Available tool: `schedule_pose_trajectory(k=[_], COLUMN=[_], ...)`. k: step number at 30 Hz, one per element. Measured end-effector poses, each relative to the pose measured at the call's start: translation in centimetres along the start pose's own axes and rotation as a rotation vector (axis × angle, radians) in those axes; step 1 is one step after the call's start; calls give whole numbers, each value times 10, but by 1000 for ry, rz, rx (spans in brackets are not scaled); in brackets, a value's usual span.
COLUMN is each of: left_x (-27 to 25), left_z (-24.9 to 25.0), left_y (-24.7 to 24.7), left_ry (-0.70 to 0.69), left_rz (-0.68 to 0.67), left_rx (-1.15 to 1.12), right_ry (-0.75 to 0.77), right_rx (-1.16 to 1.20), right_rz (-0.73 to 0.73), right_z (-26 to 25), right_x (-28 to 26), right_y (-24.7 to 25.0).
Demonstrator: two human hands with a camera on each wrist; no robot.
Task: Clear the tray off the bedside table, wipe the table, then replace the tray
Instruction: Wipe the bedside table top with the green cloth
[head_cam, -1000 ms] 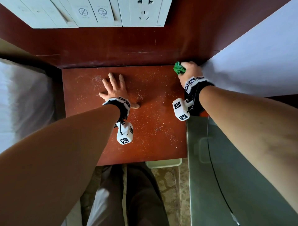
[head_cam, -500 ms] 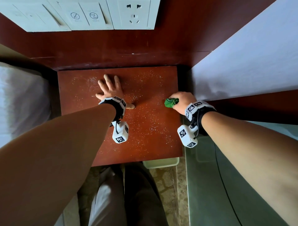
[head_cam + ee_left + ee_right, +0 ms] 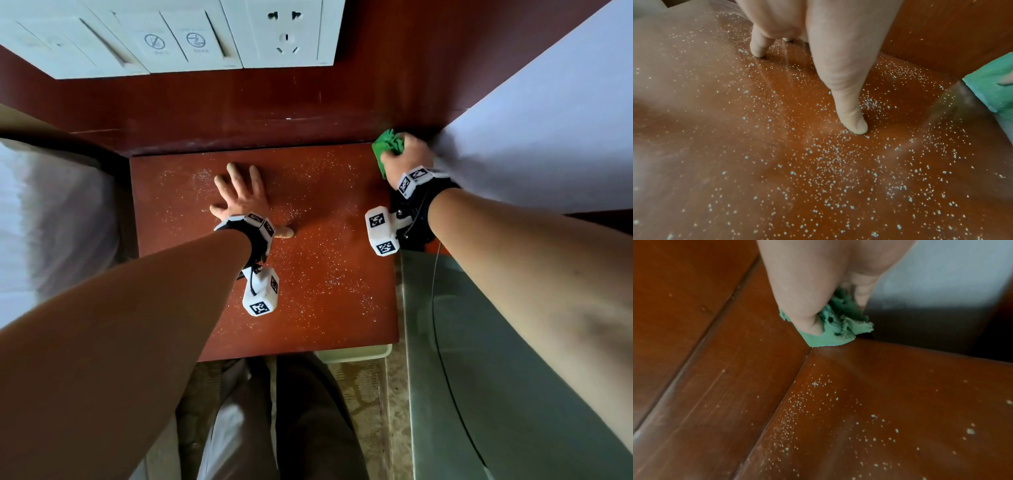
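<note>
The red-brown bedside table [image 3: 325, 308] is speckled with white crumbs [image 3: 838, 162]. My left hand [image 3: 239, 195] lies flat on its far middle with fingers spread, the thumb [image 3: 851, 116] pressing the wood. My right hand [image 3: 407, 161] grips a crumpled green cloth [image 3: 387, 145] at the table's far right corner, against the wooden back panel. In the right wrist view the green cloth [image 3: 830, 327] is bunched under my fingers right at the corner seam. A pale tray edge [image 3: 352, 353] shows below the table's front edge.
A white bed sheet [image 3: 548, 130] borders the table on the right and a pillow [image 3: 51, 222] on the left. A wall panel with switches and a socket [image 3: 191, 37] sits above. A green glass surface [image 3: 496, 377] with a thin cable lies at the near right.
My right hand has swept the green cloth from the table's right middle back to the far right corner. The left hand has stayed flat in place.
</note>
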State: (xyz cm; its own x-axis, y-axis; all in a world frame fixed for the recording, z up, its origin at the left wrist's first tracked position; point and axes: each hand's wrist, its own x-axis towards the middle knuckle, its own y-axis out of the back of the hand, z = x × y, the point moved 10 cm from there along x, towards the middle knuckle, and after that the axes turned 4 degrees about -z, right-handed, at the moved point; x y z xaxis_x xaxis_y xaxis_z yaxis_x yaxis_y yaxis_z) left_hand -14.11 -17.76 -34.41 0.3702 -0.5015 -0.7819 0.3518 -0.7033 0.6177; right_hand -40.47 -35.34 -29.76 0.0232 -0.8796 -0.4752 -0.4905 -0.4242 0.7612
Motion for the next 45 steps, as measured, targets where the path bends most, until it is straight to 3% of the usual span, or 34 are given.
schedule_pose_trajectory(k=[8,16,18,24,31,34,39,45], left_x=[-1,-4,-4,-2,-1,-1,-2,-2], left_z=[0,0,-1,-1,-1,0,0,0], left_y=[0,3,2,-1,-1,-1,-1,0], left_ry=[1,2,3,-6,-1,2,6,5], left_rz=[-3,14,17,0,-4,-2,-2,14], left_rx=[-4,-13,-13,-17,-15,-12,-15,-17], right_ry=[130,69,33,-72,-124,-55,160,324], right_rx=[-218,-262,-197,98,36,-25,-170,-308], right_rz=[-159,-361,-322,-2,62,38,-137,-296], right_z=[-7,17,16,10,-4,-17,-34,-23], right_x=[-15,-46,-41,-14,-2,-7,-25,-61], right_y=[-19,-47,-41,0,-16,-27,-51,-84])
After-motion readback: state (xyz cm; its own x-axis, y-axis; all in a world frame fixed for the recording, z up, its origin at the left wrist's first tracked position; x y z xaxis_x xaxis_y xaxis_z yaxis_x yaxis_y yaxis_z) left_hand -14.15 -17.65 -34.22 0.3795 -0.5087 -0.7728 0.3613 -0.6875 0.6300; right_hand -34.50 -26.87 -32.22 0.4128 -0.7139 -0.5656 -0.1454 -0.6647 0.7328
